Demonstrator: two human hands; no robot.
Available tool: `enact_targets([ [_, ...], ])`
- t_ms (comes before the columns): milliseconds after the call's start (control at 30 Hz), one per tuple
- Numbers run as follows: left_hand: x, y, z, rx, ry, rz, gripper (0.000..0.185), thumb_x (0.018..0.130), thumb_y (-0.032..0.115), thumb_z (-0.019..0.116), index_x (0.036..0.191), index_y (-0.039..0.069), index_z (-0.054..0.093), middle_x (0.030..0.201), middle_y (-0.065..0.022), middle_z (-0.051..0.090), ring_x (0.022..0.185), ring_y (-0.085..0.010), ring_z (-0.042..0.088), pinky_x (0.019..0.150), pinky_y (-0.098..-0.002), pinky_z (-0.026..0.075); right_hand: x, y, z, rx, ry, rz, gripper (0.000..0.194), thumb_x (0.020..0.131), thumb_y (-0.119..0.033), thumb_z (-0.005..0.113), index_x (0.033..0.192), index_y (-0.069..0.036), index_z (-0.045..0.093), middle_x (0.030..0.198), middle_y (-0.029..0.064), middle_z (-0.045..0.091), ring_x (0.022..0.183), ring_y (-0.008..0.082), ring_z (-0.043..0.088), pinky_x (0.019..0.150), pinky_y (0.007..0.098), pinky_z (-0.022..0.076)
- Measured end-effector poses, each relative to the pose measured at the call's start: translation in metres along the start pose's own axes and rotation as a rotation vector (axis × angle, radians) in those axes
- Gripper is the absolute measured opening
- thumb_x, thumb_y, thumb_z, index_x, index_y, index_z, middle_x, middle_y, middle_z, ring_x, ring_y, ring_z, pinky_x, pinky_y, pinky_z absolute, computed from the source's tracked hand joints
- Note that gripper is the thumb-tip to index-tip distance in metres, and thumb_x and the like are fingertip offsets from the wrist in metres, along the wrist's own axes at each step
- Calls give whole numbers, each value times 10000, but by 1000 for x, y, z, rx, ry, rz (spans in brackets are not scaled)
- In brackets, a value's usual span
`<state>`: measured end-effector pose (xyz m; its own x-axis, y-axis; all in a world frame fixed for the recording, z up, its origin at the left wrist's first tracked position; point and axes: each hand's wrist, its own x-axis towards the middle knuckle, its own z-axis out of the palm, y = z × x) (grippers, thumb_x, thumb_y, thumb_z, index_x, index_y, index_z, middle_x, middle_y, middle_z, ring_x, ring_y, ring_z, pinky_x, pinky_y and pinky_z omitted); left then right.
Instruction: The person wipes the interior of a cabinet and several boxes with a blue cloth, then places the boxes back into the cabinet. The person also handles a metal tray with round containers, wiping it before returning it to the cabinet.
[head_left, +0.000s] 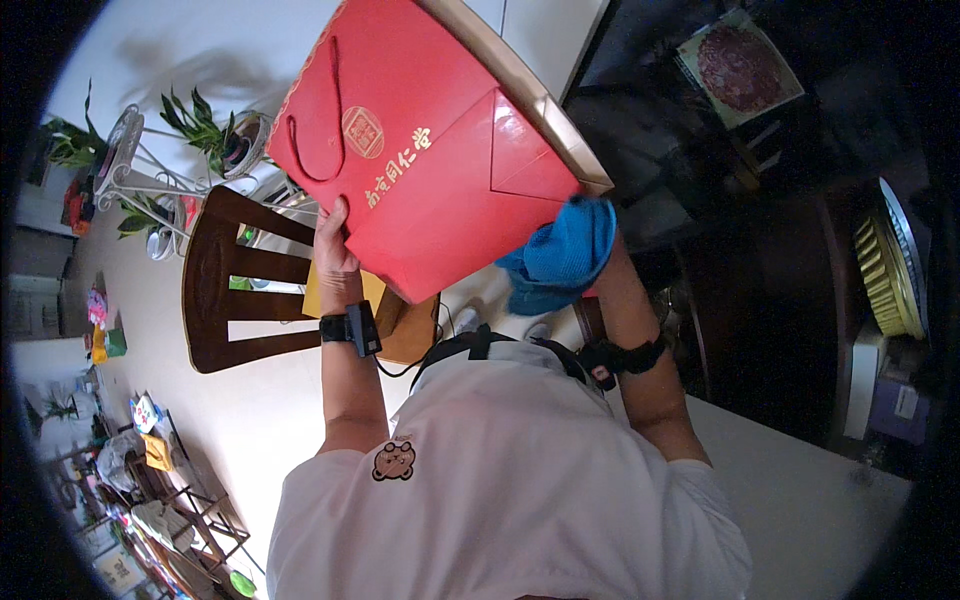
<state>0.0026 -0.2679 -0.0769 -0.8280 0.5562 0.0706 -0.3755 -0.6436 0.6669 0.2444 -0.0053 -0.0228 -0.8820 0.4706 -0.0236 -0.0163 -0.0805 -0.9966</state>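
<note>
A large red paper gift bag (435, 157) with gold writing and a rope handle is held up before me. My left hand (335, 238) grips its lower left edge, the thumb lying on the front face. At the bag's lower right corner is a blue cloth (559, 259), which covers my right hand; its fingers are hidden. The cloth lies against the bag. Black straps with small devices are on both my forearms.
A dark wooden chair (214, 281) stands at the left, with a yellow item (319, 289) on its seat. Beyond it, potted plants (202, 131) stand on a white metal rack. Right are a dark cabinet (765, 292) and a gold fluted container (885, 270).
</note>
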Motion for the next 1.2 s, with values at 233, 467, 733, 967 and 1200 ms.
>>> enact_targets([
  [233, -5, -20, -21, -101, 5, -83, 572, 973, 316, 600, 1453, 87, 391, 1430, -91, 501, 1252, -272, 538, 1036, -455, 468, -14, -14, -14, -30, 42, -202, 312, 999, -207, 505, 1246, -30, 578, 1164, 136, 638, 1059, 232, 617, 938, 367, 487],
  [467, -17, -24, -24, -214, 55, -174, 634, 960, 399, 600, 1469, 93, 378, 1446, -103, 485, 1291, -286, 497, 1081, -481, 419, -22, -62, -4, -282, 73, -334, 346, 1011, -273, 489, 1116, 15, 650, 901, 102, 663, 835, 187, 635, 793, 325, 519],
  [733, -39, -44, -38, -254, 184, -170, 578, 937, 357, 634, 1415, 83, 458, 1394, -109, 535, 1258, -283, 525, 1073, -462, 426, -30, -114, -16, -414, 378, -681, 223, 944, -133, 605, 1100, 17, 659, 957, 58, 676, 840, 156, 628, 793, 310, 510],
  [967, -48, -21, -104, -109, 191, -8, 522, 974, 329, 581, 1404, 60, 456, 1398, -111, 530, 1262, -275, 516, 1085, -445, 399, -38, -137, -105, -644, 647, -734, 245, 910, -156, 630, 1097, -3, 669, 1033, 113, 698, 917, 221, 654, 845, 345, 510],
  [1200, -32, 4, -71, -183, 318, -172, 526, 975, 309, 580, 1401, 27, 457, 1372, -135, 553, 1237, -278, 546, 1063, -444, 435, -40, -118, -147, -208, 699, -621, 294, 971, -180, 563, 1216, -20, 597, 1081, 130, 660, 965, 230, 637, 849, 355, 530],
])
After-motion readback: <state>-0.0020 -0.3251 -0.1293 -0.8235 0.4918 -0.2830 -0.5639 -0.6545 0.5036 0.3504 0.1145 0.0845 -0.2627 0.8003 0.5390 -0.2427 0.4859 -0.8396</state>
